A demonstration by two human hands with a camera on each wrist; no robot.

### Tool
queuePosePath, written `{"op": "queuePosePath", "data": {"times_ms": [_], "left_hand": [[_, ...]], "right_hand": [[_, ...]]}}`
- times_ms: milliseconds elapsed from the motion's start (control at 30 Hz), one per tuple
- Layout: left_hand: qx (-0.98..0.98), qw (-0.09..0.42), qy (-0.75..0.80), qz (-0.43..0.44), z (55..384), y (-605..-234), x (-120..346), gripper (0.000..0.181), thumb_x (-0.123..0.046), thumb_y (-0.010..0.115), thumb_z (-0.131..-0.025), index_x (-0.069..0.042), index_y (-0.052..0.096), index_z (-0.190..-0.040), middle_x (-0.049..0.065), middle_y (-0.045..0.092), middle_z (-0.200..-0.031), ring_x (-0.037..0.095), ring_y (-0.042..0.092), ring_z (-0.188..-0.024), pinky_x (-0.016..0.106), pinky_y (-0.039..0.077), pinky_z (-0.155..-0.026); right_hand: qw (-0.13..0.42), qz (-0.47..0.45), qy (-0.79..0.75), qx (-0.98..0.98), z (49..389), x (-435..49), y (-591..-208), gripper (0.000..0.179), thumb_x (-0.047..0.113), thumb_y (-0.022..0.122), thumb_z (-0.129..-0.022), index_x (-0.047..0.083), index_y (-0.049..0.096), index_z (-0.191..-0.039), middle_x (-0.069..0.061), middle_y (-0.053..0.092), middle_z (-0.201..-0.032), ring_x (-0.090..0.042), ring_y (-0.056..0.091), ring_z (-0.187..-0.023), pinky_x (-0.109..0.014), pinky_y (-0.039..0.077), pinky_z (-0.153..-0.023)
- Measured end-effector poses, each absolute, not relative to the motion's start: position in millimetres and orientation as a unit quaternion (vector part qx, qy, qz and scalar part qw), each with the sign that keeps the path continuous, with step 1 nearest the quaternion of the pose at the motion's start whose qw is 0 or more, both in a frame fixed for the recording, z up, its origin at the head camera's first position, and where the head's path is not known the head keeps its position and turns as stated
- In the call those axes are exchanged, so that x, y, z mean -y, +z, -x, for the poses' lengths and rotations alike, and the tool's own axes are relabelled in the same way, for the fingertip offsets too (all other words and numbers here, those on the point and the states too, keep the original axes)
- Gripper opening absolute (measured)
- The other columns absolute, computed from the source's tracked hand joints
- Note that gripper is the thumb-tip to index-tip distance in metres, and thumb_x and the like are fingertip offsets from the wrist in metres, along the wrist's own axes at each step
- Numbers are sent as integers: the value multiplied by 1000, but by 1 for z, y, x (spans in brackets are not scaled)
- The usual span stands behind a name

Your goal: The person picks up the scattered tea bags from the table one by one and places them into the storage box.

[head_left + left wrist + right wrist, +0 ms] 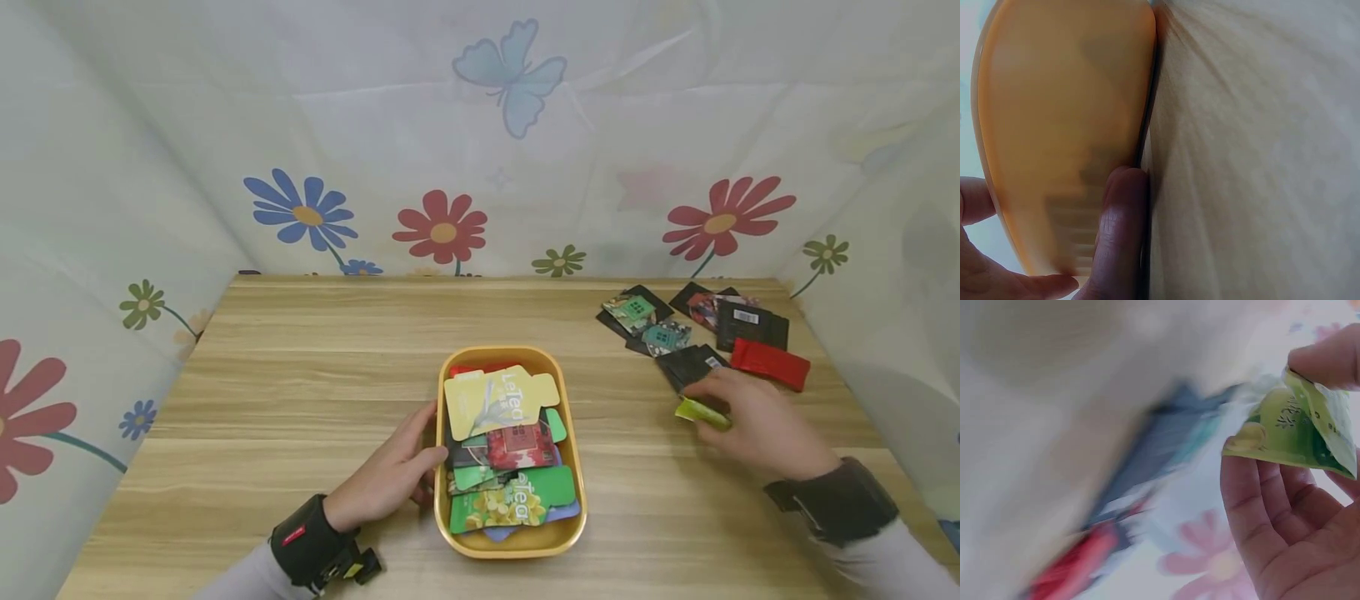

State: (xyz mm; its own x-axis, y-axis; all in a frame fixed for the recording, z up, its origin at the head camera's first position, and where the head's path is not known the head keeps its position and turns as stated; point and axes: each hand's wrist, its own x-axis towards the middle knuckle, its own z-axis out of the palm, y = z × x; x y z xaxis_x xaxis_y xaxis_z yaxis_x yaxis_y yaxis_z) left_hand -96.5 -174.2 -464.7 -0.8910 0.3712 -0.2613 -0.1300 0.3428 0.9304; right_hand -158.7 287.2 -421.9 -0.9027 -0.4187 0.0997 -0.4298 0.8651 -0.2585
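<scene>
A yellow plastic bin holds several flat tea packets, a pale yellow LeTea packet and a green LeTea packet among the top ones. At its left side my left hand grips the bin, thumb over the rim and fingers against the outer wall. To the right, my right hand pinches a small green tea sachet between thumb and fingers, bending it slightly. That hand is above the table, close to the front of a loose group of sachets.
Black sachets, a green-labelled sachet and a red sachet lie scattered at the back right of the wooden table. A flower-printed curtain rises behind the table and along both sides.
</scene>
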Motion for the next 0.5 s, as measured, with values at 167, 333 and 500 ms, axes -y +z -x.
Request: {"op": "queuePosePath", "data": {"times_ms": [167,333,500], "left_hand": [[-788,220,570,-76,97,-466,175,69,-31,52,-100,-26,19,-160,12,29,-154,26,64,-73,42,58,-55],[-788,220,570,-79,96,-465,176,69,-30,51,-100,-27,19,-160,11,28,-154,26,64,-74,42,58,-55],[-789,219,569,-76,96,-465,174,68,-31,52,-100,-28,20,-160,10,28,-154,26,63,-74,42,58,-55]], "right_hand": [[73,-308,192,929,161,-229,-392,39,13,82,-69,15,73,-107,10,60,-96,-5,55,-80,-28,54,-67],[67,-400,234,884,154,-167,-372,36,14,79,-72,19,73,-106,15,57,-97,-1,51,-82,-22,51,-68],[-3,-464,241,852,141,-125,-369,45,26,80,-75,18,70,-118,13,57,-109,-2,52,-93,-21,51,-81]]}}
